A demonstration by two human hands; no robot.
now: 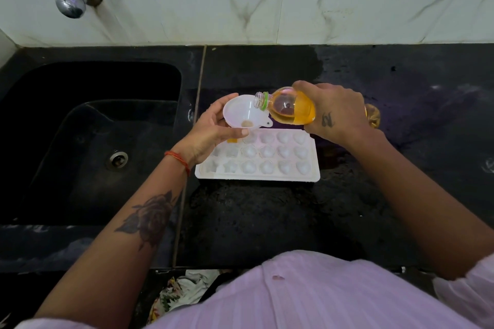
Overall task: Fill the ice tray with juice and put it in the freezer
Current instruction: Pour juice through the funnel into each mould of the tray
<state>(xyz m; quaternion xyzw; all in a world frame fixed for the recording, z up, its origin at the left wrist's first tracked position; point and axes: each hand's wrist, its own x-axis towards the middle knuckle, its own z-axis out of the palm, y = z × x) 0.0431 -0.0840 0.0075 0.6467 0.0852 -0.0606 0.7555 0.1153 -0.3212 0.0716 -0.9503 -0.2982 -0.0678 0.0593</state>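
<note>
A white ice tray [267, 175] with shaped cells lies on the black counter. My left hand [211, 132] holds a white funnel [242, 112] over the tray's far left corner; one cell there shows orange juice. My right hand [336, 112] grips a clear juice bottle [291, 108] lying nearly level, uncapped, its mouth over the funnel's bowl. The bottle holds orange juice; a small pool sits at the funnel's bottom. My left hand hides several left cells of the tray.
A deep black sink [93, 141] with a drain lies left of the tray, under a metal tap [70, 2]. The black counter [267, 222] stretches toward me and to the right. A white marble wall backs the counter.
</note>
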